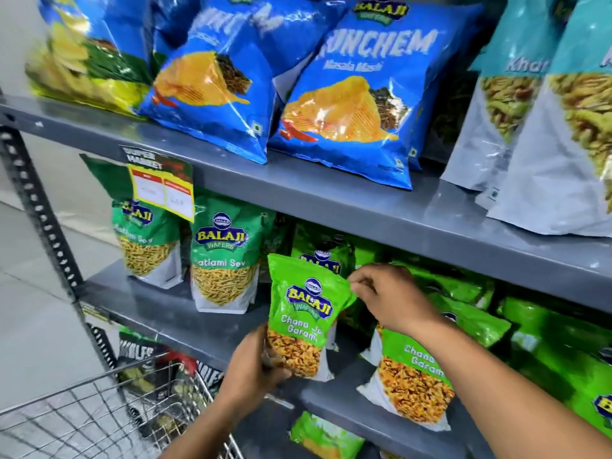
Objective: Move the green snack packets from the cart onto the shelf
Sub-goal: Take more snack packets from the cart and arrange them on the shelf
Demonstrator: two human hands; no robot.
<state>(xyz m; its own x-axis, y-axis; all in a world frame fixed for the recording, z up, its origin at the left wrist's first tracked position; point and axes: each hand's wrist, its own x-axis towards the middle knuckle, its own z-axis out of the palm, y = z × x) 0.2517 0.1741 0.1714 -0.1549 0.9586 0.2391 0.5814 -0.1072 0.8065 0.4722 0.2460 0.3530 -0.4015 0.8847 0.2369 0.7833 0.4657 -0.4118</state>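
A bright green Chana Jor Garam packet (303,313) stands upright at the front of the middle grey shelf (205,323). My left hand (253,366) grips its lower left corner from below. My right hand (387,294) pinches its top right corner. More green packets of the same kind (414,376) stand and lie to the right on that shelf, and another one stands right behind the held packet. The wire cart (99,409) is at the lower left, below my left arm.
Darker green Ratlami Sev packets (225,256) stand left of the held packet. Blue chip bags (351,94) and pale packets (543,127) fill the upper shelf. A yellow price tag (162,190) hangs from the upper shelf's edge. A perforated upright post (43,210) runs down the left.
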